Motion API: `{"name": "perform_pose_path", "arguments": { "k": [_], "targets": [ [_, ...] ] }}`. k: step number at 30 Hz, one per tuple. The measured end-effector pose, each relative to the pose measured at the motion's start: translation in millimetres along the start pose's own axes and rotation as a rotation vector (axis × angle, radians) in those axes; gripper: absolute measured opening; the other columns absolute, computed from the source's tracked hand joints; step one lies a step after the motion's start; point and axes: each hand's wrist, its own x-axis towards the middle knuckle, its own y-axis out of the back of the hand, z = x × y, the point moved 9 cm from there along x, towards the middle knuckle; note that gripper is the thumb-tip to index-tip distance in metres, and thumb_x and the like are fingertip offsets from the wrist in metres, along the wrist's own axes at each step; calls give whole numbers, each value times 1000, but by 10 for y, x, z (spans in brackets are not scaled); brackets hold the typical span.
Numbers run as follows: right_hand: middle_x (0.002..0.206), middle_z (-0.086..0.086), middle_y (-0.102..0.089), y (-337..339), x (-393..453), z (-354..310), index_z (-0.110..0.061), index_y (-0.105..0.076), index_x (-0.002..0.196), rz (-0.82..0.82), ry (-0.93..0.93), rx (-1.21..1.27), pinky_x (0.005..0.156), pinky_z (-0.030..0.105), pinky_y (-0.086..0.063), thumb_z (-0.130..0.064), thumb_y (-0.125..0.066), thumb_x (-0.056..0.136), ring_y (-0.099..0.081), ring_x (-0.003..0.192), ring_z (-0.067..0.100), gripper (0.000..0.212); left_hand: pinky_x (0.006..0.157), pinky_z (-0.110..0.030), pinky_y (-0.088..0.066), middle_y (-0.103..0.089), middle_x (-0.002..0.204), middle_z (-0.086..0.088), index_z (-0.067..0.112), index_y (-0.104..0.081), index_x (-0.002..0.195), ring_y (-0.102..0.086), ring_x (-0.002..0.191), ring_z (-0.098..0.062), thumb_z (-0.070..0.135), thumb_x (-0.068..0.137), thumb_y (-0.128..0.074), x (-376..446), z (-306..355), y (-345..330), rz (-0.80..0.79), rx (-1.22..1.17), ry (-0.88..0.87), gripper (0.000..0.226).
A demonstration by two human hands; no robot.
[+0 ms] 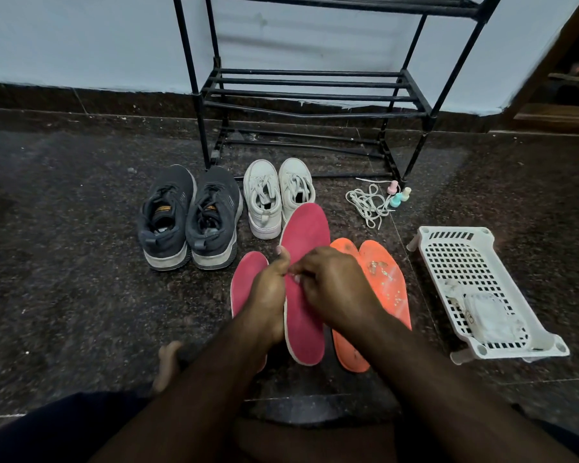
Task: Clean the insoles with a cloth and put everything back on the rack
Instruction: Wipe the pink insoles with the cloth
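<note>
A pink insole (304, 242) is lifted off the floor, held at its left edge by my left hand (268, 292). My right hand (331, 285) lies on its middle, fingers curled at its surface; no cloth shows in either hand. A second pink insole (244, 282) lies flat to the left, partly under my left arm. Two orange insoles (388, 279) lie to the right, the right one speckled with dirt. The black metal rack (311, 95) stands bare against the wall. A white folded cloth-like bundle (492, 315) lies in the white basket (455, 259).
A dark grey pair of sneakers (189, 215) and a white pair (278, 195) stand in front of the rack. Loose white laces (368, 203) and small pastel bottles (398, 193) lie by the rack's right leg. My foot (168, 362) rests on the dark stone floor.
</note>
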Motion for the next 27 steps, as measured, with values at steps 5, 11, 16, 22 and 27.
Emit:
{"name": "perform_pose_path", "arguments": {
  "k": [5, 11, 16, 22, 27],
  "targets": [
    [84, 1, -68, 124, 25, 148, -15, -75, 86, 114, -29, 29, 78, 36, -49, -11, -66, 78, -63, 82, 22, 13, 101, -46, -46, -72, 93, -16, 5, -70, 95, -70, 94, -29, 55, 102, -34, -5, -26, -17, -23, 2, 4, 61],
    [83, 1, -64, 152, 16, 146, -16, -76, 91, 114, -8, -2, 73, 36, -51, -10, -64, 78, -61, 78, 20, 19, 107, -45, -43, -66, 108, -17, 3, -62, 113, -60, 113, -31, 52, 98, -40, -67, 1, -79, 2, -33, -4, 55],
    [80, 2, -68, -26, -56, -72, -15, -75, 83, -73, 133, 50, 68, 39, -52, -6, -56, 70, -63, 76, 23, 25, 107, -43, -41, -62, 94, -18, 0, -61, 106, -62, 93, -29, 57, 95, -45, 16, 31, 60, 69, -42, 23, 60],
    [82, -1, -64, 227, 71, 134, -16, -72, 79, 86, 71, -95, 68, 38, -50, -8, -58, 66, -59, 76, 25, 21, 91, -45, -49, -71, 107, -21, 0, -59, 123, -69, 97, -32, 46, 104, -33, -108, 11, -95, 40, -24, -9, 57],
    [78, -2, -66, -9, -67, -161, -18, -72, 76, -54, 166, -10, 65, 35, -51, -13, -52, 68, -61, 72, 21, 22, 89, -41, -48, -68, 87, -22, -2, -64, 100, -67, 86, -31, 55, 101, -39, -75, 36, 4, 88, 17, 42, 62]
  ]
}}
